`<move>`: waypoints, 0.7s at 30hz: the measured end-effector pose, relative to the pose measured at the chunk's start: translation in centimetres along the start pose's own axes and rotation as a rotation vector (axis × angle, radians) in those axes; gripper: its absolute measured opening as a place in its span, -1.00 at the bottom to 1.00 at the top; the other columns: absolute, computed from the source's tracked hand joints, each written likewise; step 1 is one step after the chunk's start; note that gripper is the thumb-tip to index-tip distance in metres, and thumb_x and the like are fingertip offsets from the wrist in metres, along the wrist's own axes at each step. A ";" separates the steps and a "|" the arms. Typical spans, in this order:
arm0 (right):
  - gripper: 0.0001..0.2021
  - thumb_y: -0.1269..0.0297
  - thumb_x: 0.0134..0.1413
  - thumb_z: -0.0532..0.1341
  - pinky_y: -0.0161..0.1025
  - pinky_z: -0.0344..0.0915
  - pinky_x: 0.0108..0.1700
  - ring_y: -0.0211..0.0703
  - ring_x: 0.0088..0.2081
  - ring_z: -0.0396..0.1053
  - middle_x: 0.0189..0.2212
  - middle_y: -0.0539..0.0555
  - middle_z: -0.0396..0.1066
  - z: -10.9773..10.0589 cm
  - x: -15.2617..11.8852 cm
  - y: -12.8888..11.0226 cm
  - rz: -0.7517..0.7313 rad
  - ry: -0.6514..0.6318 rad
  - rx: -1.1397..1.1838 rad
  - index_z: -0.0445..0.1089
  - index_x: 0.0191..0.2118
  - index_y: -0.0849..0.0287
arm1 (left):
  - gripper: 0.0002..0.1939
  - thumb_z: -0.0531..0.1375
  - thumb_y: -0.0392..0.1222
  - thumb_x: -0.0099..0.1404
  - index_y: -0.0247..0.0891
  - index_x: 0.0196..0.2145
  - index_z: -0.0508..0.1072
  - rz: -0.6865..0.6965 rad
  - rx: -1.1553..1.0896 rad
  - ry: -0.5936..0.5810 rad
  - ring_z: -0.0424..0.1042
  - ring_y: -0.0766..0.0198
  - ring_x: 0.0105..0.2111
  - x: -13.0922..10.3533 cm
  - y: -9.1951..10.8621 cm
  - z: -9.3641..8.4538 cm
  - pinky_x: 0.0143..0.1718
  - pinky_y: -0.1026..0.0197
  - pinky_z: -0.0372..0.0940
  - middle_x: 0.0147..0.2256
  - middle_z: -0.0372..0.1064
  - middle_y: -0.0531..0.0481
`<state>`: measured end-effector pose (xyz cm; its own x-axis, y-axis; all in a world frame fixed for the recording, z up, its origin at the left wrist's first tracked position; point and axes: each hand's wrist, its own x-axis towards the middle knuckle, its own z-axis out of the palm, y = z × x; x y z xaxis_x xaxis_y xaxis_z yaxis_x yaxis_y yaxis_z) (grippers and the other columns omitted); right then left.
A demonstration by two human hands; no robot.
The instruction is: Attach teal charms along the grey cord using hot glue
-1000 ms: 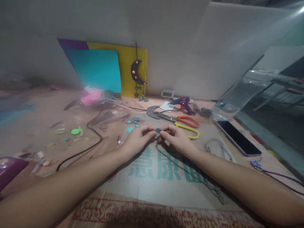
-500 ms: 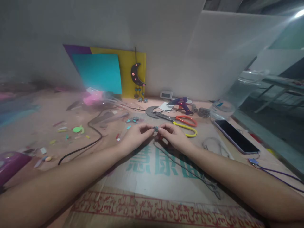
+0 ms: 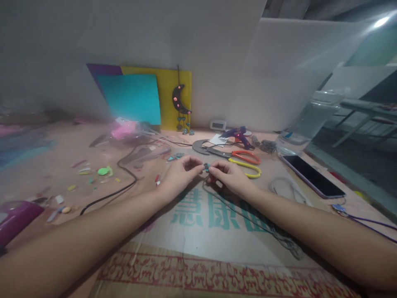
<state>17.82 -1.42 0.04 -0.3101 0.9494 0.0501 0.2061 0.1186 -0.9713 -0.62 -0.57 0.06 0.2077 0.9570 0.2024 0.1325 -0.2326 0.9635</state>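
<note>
Between my two hands is a small blue-grey piece (image 3: 206,167), pinched at its left side by my left hand (image 3: 182,176) and at its right side by my right hand (image 3: 228,176). A thin grey cord (image 3: 235,213) runs from beneath my fingers across the sheet toward the lower right. Small blue pieces (image 3: 176,157) lie just beyond my left hand. Behind my right hand rest pliers or shears (image 3: 245,157) with one red and one yellow handle. A dark crescent ornament (image 3: 180,99) with pink dots hangs against a yellow board.
A phone (image 3: 313,176) lies at the right, near a clear plastic container (image 3: 294,140). A purple glue gun (image 3: 238,135) and a small white device (image 3: 217,125) stand at the back. Black cable (image 3: 127,187) and coloured scraps (image 3: 103,171) are spread on the left.
The small piece between my fingers has turned slightly and shows more blue. The whole view has shifted a little; both hands keep their pinch.
</note>
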 end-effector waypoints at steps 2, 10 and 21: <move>-0.69 0.00 0.08 0.26 -0.35 0.25 -0.46 -0.28 -0.50 0.38 -0.55 -0.01 0.46 0.0 0.0 0.0 -0.005 0.007 0.020 0.35 -0.35 0.19 | -0.79 0.29 -0.12 0.15 -0.30 -0.31 0.46 -0.007 0.008 -0.010 0.44 0.25 -0.31 0.1 -0.1 0.0 -0.24 0.21 0.30 -0.34 0.47 -0.02; -0.68 0.00 0.05 0.28 -0.33 0.28 -0.40 -0.28 -0.50 0.39 -0.55 0.00 0.45 0.1 0.0 -0.3 -0.023 0.018 0.026 0.36 -0.34 0.20 | -0.78 0.27 -0.10 0.17 -0.29 -0.27 0.48 0.011 0.078 0.005 0.46 0.22 -0.29 0.1 -0.4 -0.1 -0.23 0.21 0.31 -0.29 0.50 -0.06; -0.67 -0.02 0.12 0.23 -0.32 0.28 -0.38 -0.26 -0.47 0.38 -0.52 0.02 0.46 -0.1 -0.1 -0.1 -0.073 0.007 -0.029 0.38 -0.38 0.18 | -0.83 0.23 -0.13 0.21 -0.27 -0.29 0.54 0.044 0.153 -0.031 0.48 0.18 -0.27 -0.1 0.0 -0.1 -0.21 0.19 0.32 -0.29 0.54 -0.06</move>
<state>17.94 -1.46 0.15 -0.3192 0.9398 0.1219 0.2102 0.1956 -0.9579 -0.68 -0.62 0.07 0.2458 0.9401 0.2364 0.2686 -0.3003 0.9152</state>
